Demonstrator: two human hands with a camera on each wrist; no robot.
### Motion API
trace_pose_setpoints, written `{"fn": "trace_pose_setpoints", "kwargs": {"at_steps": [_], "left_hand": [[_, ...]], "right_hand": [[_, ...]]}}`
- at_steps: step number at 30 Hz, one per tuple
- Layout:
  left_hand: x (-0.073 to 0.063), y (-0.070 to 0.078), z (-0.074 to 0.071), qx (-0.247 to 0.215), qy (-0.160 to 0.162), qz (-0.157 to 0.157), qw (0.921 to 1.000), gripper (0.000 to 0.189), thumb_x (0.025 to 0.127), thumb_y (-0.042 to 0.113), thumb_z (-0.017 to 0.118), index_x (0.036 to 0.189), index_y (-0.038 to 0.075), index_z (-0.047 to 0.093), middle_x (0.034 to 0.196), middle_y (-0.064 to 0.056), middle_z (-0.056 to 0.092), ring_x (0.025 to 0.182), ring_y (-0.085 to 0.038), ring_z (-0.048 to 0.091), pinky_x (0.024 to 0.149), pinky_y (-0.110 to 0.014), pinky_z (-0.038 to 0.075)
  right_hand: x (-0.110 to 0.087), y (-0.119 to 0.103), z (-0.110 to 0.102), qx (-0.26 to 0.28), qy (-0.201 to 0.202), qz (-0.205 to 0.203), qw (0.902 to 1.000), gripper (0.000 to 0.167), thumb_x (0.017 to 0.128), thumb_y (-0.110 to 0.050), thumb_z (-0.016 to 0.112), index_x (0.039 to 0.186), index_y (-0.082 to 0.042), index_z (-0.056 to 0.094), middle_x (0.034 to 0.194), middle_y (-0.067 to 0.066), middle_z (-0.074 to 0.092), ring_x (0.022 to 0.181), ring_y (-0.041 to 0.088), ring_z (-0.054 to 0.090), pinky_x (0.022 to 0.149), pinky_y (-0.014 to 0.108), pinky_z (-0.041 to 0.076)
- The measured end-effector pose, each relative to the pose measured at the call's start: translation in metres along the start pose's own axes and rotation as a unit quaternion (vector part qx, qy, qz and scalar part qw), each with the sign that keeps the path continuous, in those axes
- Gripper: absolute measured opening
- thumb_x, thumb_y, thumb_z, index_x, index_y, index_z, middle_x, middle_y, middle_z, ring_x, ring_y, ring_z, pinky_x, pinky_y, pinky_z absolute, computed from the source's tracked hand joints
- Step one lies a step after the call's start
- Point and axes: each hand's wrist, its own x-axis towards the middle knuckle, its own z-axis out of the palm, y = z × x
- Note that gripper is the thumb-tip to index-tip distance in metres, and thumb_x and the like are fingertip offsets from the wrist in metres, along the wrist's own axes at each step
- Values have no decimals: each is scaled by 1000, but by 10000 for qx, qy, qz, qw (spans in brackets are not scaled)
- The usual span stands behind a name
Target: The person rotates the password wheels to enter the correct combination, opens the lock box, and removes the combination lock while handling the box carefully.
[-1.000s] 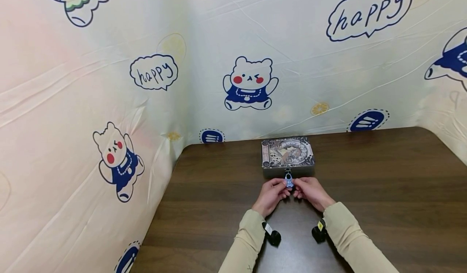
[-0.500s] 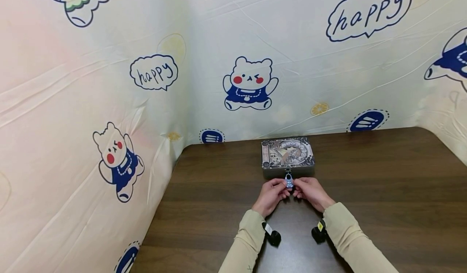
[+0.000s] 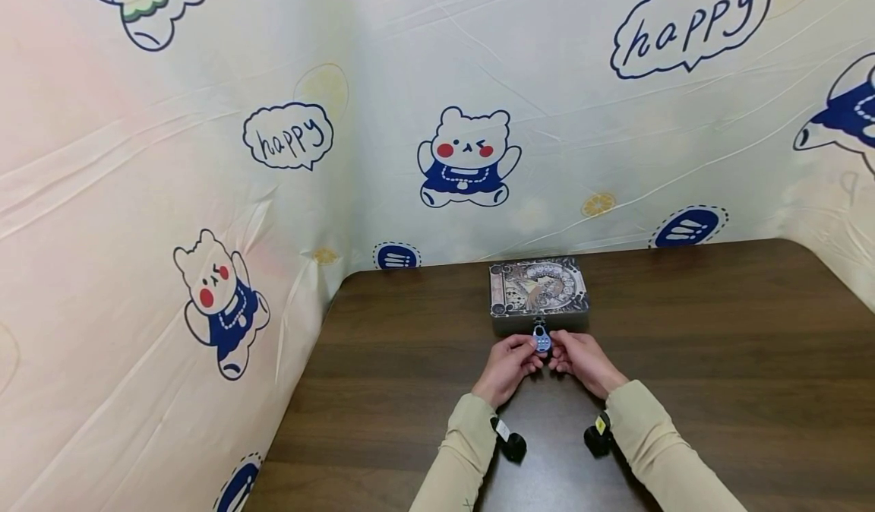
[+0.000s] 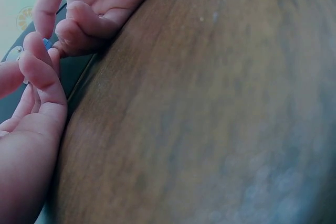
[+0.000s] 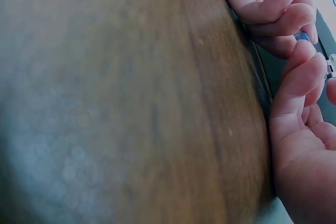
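Note:
A small blue padlock [image 3: 542, 339] hangs by its shackle from the metal hasp on the front of a box [image 3: 538, 287] with an ornate printed lid. My left hand [image 3: 507, 366] pinches the padlock's left side between thumb and fingers. My right hand [image 3: 582, 360] has its thumb and curled fingers at the padlock's right side. In the left wrist view, only a sliver of the padlock [image 4: 47, 43] shows between the fingertips. The right wrist view likewise shows a blue bit of the padlock [image 5: 302, 36] and part of the metal hasp [image 5: 331, 66]; fingers hide the rest.
The box stands near the back edge of a dark wooden table [image 3: 410, 345]. Behind and to the left hangs a pale curtain [image 3: 383, 155] with bear prints. Black wrist cameras [image 3: 514, 447] hang just inside both sleeves.
The right thumb has shifted slightly up and away from the padlock's face, so more of its blue front shows. The left hand and the box stay in place.

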Motion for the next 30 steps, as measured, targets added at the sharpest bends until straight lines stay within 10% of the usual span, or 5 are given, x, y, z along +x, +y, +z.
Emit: {"fn": "trace_pose_setpoints", "kwargs": {"at_steps": [11, 30], "left_hand": [[0, 0, -1, -17, 20, -25, 10000, 12, 96, 8, 56, 105, -1, 59, 79, 0, 62, 64, -6, 59, 57, -16, 48], [-1, 2, 1, -33, 60, -66, 10000, 11, 95, 6, 57, 104, -1, 58, 77, -1, 63, 63, -6, 59, 57, -17, 48]], "right_hand": [[0, 1, 1, -358, -28, -69, 9993, 30, 99, -20, 47, 112, 7, 54, 71, -3, 53, 61, 5, 57, 55, 17, 48], [-1, 0, 0, -348, -82, -218, 9991, 23, 98, -14, 50, 100, 7, 58, 66, -4, 55, 59, 4, 58, 54, 16, 49]]}}
